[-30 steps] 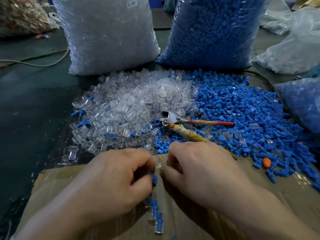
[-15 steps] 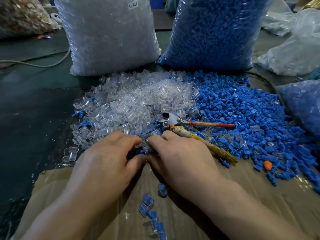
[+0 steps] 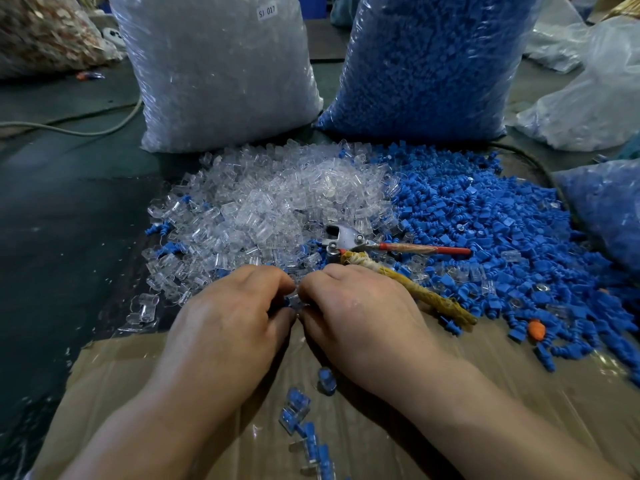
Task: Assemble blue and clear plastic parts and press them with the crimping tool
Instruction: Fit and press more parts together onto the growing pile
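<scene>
1. Head view, far left: a sack of mixed brownish scraps [image 3: 45, 36] lies at the top corner, and a pale cable [image 3: 86, 129] runs across the dark green table [image 3: 62, 220].
2. Sack of clear parts [image 3: 221, 74], upright, with a white label reading "SJ 017".
3. Loose clear plastic parts [image 3: 277, 202], heaped in front of that sack, with a few blue ones mixed in along the left edge.
4. Cardboard sheet [image 3: 114, 375], flat on the near side of the table, under both forearms.
5. Left hand [image 3: 228, 327], knuckles up at the near edge of the clear heap, fingers curled, thumb and fingertips pinching a small blue-and-clear piece [image 3: 290, 301].
6. Assembled pieces [image 3: 294, 410], blue inside clear, lying in a loose line on the cardboard between the two wrists.
7. Right hand [image 3: 360, 317], knuckles up, fingers curled under, its tips meeting the left hand's on the same small piece, which is mostly hidden between them.
8. Crimping tool [image 3: 346, 237], lying on the parts just beyond the right hand. Its metal head is toward the clear heap, one handle is red and the other is wrapped in yellowish cloth. Neither hand touches it.
9. Sack of blue parts [image 3: 426, 64], upright beside the clear sack.
10. Loose blue plastic parts [image 3: 502, 237], spread from the tool to the right edge.
11. Orange piece [image 3: 536, 330], alone among the blue ones near the cardboard.
12. Clear plastic bags [image 3: 588, 98], far right, with a bag of blue parts [image 3: 609, 209] below them.
</scene>
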`<state>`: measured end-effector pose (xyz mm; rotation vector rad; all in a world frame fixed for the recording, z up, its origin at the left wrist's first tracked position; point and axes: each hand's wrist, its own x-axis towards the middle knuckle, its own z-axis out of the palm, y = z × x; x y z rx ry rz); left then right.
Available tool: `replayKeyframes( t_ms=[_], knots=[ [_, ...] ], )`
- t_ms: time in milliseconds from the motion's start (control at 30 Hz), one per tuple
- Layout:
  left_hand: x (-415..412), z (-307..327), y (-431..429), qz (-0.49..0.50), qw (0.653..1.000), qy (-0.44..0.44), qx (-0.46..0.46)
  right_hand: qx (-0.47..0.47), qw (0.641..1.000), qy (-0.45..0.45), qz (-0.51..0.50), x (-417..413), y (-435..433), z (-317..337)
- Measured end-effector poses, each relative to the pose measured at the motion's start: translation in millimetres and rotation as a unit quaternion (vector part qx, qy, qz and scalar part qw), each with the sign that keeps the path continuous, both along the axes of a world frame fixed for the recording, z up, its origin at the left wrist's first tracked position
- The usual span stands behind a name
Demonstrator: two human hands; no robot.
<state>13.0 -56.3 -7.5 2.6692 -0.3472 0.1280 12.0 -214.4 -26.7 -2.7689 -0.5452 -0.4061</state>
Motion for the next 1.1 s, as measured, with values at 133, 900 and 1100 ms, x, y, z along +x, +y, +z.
replayKeyframes(
  t_ms=[133, 900, 1100],
  knots=[
    [-1, 0, -1, -0.004, 1.000, -0.012, -0.012, -0.020, 1.000, 0.010, -0.010, -1, 1, 0],
    [0, -10, 1, 0.071, 0.852, 0.171, -0.490, -0.109, 0.988, 0.058, -0.093, -2, -15, 13],
    [0, -12, -3, 0.081, 0.834, 0.182, -0.515, -0.091, 0.991, 0.069, -0.070, -1, -18, 10]
  ],
)
